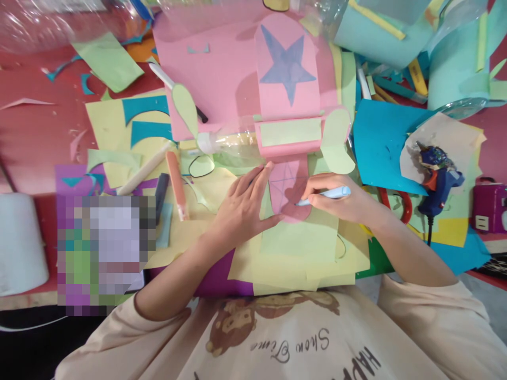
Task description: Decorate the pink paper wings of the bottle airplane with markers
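My right hand (pixel 335 198) grips a light blue marker (pixel 327 196), its tip on the lower pink paper flap (pixel 291 211). An outlined star shows on that flap. Flat on the left edge of the flap lies my left hand (pixel 247 203), fingers stretched and thumb apart, holding nothing. Above the hands, a pink flap bears a filled blue star (pixel 287 63). Between the two flaps is a pink band with a pale green strip (pixel 291 131), wrapped on a clear plastic bottle (pixel 235 145) that lies on its side with its white cap to the left.
A blue glue gun (pixel 439 195) lies at right, near red-handled scissors (pixel 406 206) and blue paper (pixel 386 142). A light blue container (pixel 455 68) stands upper right. Markers (pixel 176 182) and paper scraps (pixel 113 60) are scattered left. A white roll (pixel 19 243) stands far left.
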Available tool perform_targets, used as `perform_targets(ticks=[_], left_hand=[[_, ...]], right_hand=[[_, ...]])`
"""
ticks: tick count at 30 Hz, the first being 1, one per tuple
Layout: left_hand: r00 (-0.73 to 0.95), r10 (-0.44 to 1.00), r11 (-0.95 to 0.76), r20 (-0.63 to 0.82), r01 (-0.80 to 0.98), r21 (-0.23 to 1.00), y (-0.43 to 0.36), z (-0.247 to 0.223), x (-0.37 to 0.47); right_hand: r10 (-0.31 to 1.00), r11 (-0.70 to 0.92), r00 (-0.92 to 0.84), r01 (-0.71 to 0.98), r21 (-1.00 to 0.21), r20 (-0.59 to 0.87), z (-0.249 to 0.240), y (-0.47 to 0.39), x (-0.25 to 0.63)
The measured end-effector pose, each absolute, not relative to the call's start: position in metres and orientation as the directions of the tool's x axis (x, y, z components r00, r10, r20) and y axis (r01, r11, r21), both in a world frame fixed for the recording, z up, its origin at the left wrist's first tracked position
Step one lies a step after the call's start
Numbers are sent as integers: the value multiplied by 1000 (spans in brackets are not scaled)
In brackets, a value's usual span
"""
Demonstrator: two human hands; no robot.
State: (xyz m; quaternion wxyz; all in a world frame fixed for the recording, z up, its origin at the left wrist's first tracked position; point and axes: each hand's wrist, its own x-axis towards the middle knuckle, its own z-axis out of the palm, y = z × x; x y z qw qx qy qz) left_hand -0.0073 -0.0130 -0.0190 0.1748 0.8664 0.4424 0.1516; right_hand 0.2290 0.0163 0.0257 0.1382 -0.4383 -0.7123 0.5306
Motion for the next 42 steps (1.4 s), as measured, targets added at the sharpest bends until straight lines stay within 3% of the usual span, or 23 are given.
perform_targets(ticks=[29,42], left_hand=[[566,818,-552,101,723,415,-13,-18,-8],[557,822,-547,115,719,429,-13,-18,-7]], right_hand=[[725,-11,-555,584,-812,-409,29,19,233],[734,-38,-545,562,-826,-405,28,18,234]])
